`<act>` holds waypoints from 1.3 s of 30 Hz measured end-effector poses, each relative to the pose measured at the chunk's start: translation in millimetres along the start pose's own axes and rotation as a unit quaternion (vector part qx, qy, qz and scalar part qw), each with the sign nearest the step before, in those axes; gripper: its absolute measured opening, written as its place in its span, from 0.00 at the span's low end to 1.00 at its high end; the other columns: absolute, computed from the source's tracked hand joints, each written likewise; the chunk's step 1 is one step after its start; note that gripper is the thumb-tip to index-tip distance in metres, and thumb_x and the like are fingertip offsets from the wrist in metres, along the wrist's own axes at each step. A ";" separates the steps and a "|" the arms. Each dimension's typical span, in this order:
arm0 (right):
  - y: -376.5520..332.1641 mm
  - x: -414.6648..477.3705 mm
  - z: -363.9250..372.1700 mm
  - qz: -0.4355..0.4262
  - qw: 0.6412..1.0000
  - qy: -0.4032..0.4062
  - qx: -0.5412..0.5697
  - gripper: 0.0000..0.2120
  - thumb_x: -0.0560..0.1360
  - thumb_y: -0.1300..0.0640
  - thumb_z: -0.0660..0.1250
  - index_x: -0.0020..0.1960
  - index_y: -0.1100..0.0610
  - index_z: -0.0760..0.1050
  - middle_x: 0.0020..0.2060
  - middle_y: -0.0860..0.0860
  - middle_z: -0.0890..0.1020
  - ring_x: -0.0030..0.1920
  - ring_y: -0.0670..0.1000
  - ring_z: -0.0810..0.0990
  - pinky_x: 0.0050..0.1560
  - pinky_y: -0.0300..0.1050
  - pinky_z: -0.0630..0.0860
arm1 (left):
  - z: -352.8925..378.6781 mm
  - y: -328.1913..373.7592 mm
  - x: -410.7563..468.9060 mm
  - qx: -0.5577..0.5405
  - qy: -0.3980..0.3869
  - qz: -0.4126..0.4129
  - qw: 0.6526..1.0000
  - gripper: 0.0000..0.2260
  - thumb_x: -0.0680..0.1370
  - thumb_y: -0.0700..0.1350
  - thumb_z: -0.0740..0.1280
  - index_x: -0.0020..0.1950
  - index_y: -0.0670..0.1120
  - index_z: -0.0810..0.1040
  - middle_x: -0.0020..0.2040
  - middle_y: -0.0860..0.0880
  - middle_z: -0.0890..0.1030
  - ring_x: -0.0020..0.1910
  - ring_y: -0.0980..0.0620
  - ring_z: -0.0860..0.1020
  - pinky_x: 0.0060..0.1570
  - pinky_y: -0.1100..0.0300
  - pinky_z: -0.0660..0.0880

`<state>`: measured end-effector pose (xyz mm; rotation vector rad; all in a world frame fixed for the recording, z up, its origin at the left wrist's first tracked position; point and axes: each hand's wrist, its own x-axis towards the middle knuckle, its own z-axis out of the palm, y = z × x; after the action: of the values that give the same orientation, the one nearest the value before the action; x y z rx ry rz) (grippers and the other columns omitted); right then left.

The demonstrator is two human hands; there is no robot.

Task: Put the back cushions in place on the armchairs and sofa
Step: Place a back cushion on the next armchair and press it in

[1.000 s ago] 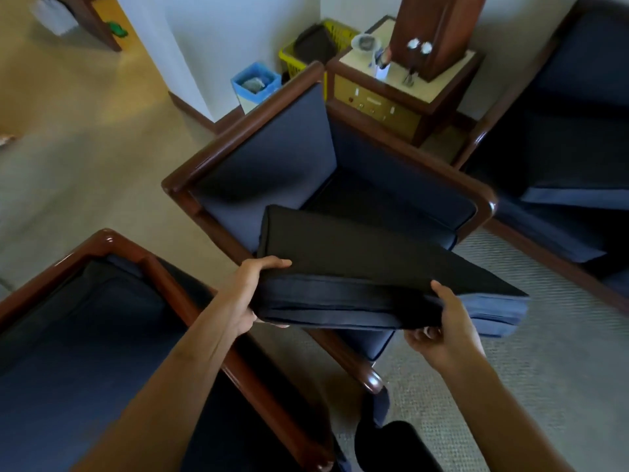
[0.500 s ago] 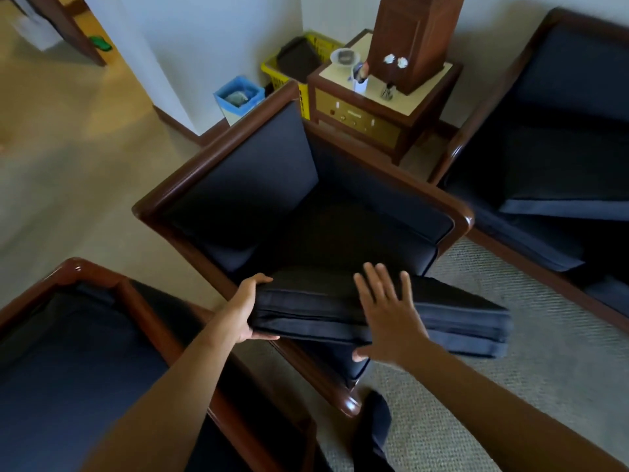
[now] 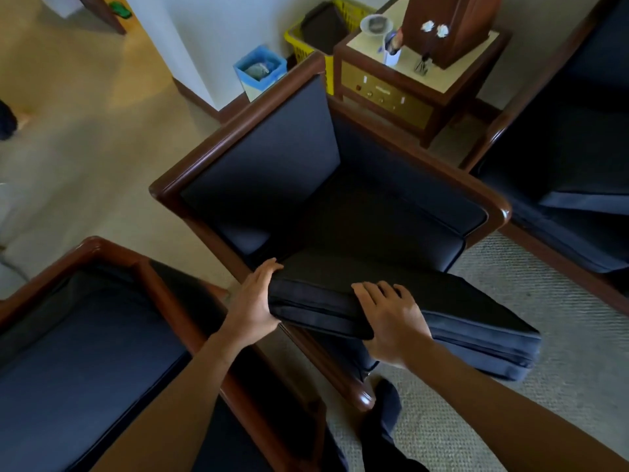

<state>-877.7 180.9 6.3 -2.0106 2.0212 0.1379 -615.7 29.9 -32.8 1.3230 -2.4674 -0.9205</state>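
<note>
A dark navy back cushion [image 3: 459, 301] lies flat across the front of the middle armchair [image 3: 238, 131], and its right end sticks out over the carpet. My left hand [image 3: 255, 301] grips the cushion's left end, fingers curled over the top corner. My right hand [image 3: 391, 318] clamps its near edge at the middle, with spread fingers on top. The armchair's seat and padded backrest behind the cushion are bare. A second wood-framed seat [image 3: 102, 243] is at the lower left. On a third seat [image 3: 510, 120] at the right lies another cushion [image 3: 585, 202].
A wooden side table [image 3: 425, 93] with a cup and a tall wooden box stands between the middle and right seats. A blue bin [image 3: 260, 69] and a yellow basket [image 3: 299, 39] sit by the wall behind. My shoe [image 3: 384, 403] is on the carpet by the armchair's front leg.
The cushion has come down from in front of me onto the armchair's front. My right hand let go of its right end, opened, then settled on the near edge at the middle.
</note>
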 end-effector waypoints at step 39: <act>106.4 -19.8 -145.5 0.045 0.995 0.031 -0.087 0.68 0.58 0.14 0.61 0.83 0.57 0.50 0.76 0.56 0.68 0.74 0.60 0.67 0.77 0.72 0.53 | -63.8 140.2 68.2 0.016 -0.048 0.063 0.997 0.57 0.56 0.58 0.85 0.80 0.68 0.60 0.75 0.60 0.63 0.74 0.56 0.64 0.67 0.53 0.71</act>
<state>-1002.9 163.7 136.3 -2.0483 2.2084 0.2830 -723.3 4.6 94.4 1.1433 -2.6137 -0.9397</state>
